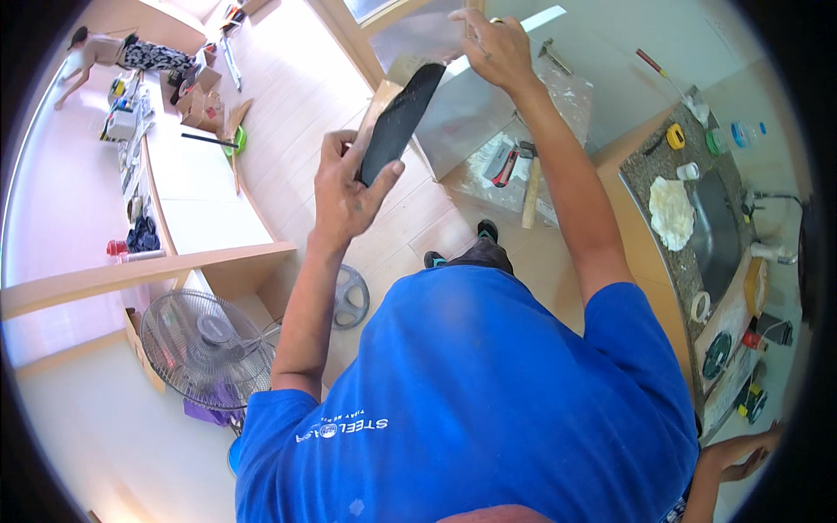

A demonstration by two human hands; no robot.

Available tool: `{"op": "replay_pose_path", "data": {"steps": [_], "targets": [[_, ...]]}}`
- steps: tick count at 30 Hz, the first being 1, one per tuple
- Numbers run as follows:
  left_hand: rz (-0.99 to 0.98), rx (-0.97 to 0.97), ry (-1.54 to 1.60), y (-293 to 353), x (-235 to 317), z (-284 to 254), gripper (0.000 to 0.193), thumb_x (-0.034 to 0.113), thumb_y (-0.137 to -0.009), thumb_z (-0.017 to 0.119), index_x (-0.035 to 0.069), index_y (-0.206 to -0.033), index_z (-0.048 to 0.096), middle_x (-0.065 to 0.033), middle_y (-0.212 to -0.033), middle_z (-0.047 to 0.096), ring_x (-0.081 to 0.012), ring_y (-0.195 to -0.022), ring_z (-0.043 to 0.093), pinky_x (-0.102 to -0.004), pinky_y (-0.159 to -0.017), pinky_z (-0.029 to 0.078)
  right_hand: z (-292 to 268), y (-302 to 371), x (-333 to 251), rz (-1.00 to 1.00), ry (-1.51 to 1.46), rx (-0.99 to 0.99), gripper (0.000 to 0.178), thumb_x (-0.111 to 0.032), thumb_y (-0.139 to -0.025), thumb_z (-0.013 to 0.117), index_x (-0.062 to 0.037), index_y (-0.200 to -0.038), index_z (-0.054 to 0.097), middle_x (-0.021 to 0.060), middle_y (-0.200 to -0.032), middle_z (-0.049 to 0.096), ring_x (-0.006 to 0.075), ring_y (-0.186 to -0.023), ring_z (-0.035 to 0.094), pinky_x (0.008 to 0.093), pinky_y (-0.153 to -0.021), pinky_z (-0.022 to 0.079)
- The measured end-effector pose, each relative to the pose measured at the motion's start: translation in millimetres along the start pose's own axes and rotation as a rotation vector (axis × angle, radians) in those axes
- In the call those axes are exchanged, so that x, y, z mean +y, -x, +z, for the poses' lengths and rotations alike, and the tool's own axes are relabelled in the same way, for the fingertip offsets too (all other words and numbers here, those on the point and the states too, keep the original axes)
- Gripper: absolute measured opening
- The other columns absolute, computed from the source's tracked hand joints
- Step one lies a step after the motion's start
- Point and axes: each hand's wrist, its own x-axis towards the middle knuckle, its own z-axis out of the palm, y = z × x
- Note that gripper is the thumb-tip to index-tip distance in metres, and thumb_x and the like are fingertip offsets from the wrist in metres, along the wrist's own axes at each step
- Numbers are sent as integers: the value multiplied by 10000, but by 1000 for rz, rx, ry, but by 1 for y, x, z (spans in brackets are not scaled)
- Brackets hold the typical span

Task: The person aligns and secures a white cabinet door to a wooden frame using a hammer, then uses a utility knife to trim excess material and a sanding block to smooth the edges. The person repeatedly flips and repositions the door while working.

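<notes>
My left hand is closed around a dark, flat strip that looks like sandpaper, its thumb pressed on the near end. A tan flat piece shows behind the strip. My right hand is raised beyond the strip, over the top edge of a pale upright panel. Its index finger points left, apart from the thumb, and I see nothing held; whether it touches the panel I cannot tell. Below it, a red utility knife and a wooden-handled hammer lie on a dusty sheet.
A counter with a sink, cloth and tape measure runs along the right. At left stand a fan and a white-topped cabinet. A person bends at the far left; another person's hand shows lower right.
</notes>
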Motion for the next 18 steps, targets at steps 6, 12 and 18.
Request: {"op": "replay_pose_path", "data": {"steps": [6,12,18], "targets": [[5,57,-65,-85,14,4,595,476,-912,752,-3,-1264,721,-175,-1033,593,-281,-886,587,-405,-745,513,2,-8,0,48,-49,99,740,-181,-823,591,-45,-1526,401,193,-845,697,433,-815,674,541,-833,508],[-24,-34,-87,-32,26,-24,519,386,-890,810,-17,-1207,734,-142,-1047,580,-252,-918,601,-362,-838,498,-5,0,2,102,-78,45,823,-142,-829,554,-24,-1602,298,227,-831,680,464,-792,659,565,-791,512],[7,12,-234,-82,19,14,614,493,-884,774,29,-1283,718,-194,-1032,603,-327,-921,641,-416,-828,525,-1,4,-6,-2,-140,252,832,-88,-841,536,-11,-1620,253,236,-926,680,459,-811,659,551,-781,524]]}}
